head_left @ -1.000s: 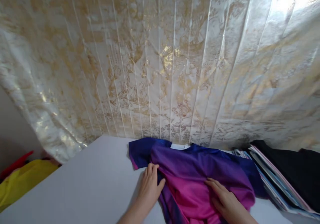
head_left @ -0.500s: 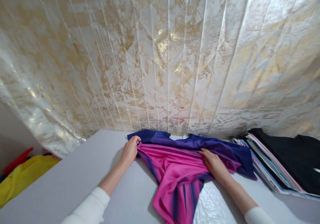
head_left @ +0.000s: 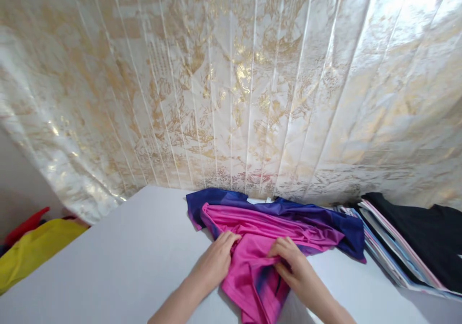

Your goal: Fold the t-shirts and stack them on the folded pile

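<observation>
A pink and dark-blue shirt (head_left: 265, 218) lies spread on the white table, its blue sleeves and neckline toward the wall. Its lower pink part is bunched and hangs toward me. My left hand (head_left: 216, 260) grips the pink fabric at the left of this lower part, fingers curled down on it. On the right side, my right hand (head_left: 290, 262) pinches a fold of the same fabric between thumb and fingers. The fingertips of my left hand are partly hidden in the cloth.
A stack of folded garments (head_left: 400, 247) with a black shirt (head_left: 422, 232) on top stands at the right. Yellow cloth (head_left: 43, 247) and red cloth (head_left: 27, 225) lie beyond the left edge of the table (head_left: 119, 256). A gold-patterned sheet (head_left: 231, 83) covers the wall behind.
Both hands have come down toward me, from the shirt's upper folds to its lower pink part. They are closer together now, and the right one has lifted a fold there.
</observation>
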The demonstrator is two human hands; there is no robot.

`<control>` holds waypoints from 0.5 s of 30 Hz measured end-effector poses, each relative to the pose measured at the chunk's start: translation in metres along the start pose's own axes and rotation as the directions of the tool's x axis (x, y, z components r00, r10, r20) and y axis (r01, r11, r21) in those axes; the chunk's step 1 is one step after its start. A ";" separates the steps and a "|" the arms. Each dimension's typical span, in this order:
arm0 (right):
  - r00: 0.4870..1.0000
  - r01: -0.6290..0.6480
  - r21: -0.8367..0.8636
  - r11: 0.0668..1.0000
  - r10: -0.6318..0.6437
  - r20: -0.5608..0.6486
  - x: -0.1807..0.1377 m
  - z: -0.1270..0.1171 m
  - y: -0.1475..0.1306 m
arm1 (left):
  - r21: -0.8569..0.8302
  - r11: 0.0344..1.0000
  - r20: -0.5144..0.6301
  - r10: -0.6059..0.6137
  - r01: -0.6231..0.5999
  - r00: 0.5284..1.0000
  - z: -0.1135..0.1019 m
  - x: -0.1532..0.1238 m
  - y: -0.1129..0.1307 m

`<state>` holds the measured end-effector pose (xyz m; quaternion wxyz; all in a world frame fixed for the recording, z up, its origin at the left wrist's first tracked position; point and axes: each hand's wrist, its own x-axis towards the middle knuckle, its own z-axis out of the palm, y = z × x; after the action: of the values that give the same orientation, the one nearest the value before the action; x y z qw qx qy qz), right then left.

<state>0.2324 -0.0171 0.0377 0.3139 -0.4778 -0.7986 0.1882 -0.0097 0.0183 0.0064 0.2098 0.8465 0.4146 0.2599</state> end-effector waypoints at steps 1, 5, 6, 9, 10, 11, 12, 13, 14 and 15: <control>0.995 -0.033 0.039 0.999 0.037 -0.095 -0.007 -0.012 0.012 | 0.033 0.999 -0.013 -0.025 0.026 1.000 -0.005 -0.001 -0.004; 0.825 -0.354 0.190 0.916 0.401 -0.398 -0.046 -0.055 0.069 | 0.180 0.965 -0.098 -0.174 0.190 0.980 -0.035 -0.010 -0.025; 0.777 -0.423 0.218 0.879 0.476 -0.412 -0.056 -0.061 0.081 | 0.206 0.947 -0.136 -0.222 0.247 0.966 -0.042 -0.013 -0.030; 0.715 -0.535 0.241 0.810 0.586 -0.381 -0.076 -0.063 0.102 | 0.244 0.896 -0.220 -0.321 0.371 0.921 -0.058 -0.023 -0.039; 0.713 -0.551 0.240 0.800 0.600 -0.363 -0.079 -0.061 0.104 | 0.253 0.889 -0.235 -0.326 0.382 0.916 -0.060 -0.027 -0.038; 0.719 -0.552 0.243 0.798 0.603 -0.346 -0.079 -0.059 0.104 | 0.257 0.893 -0.240 -0.312 0.370 0.919 -0.062 -0.030 -0.036; 0.729 -0.541 0.253 0.802 0.597 -0.333 -0.078 -0.056 0.102 | 0.254 0.907 -0.230 -0.280 0.335 0.932 -0.062 -0.034 -0.032; 0.744 -0.521 0.270 0.810 0.585 -0.323 -0.077 -0.055 0.100 | 0.241 0.928 -0.205 -0.237 0.283 0.950 -0.062 -0.038 -0.028; 0.756 -0.499 0.291 0.817 0.574 -0.315 -0.075 -0.054 0.098 | 0.217 0.950 -0.167 -0.190 0.224 0.967 -0.063 -0.042 -0.024; 0.765 -0.481 0.315 0.818 0.567 -0.305 -0.075 -0.053 0.096 | 0.184 0.968 -0.126 -0.150 0.171 0.981 -0.063 -0.046 -0.021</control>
<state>0.3562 -0.0377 -0.0047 0.4491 -0.6728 -0.5285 0.2574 -0.0848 0.0014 0.0314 0.1231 0.8107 0.5163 0.2472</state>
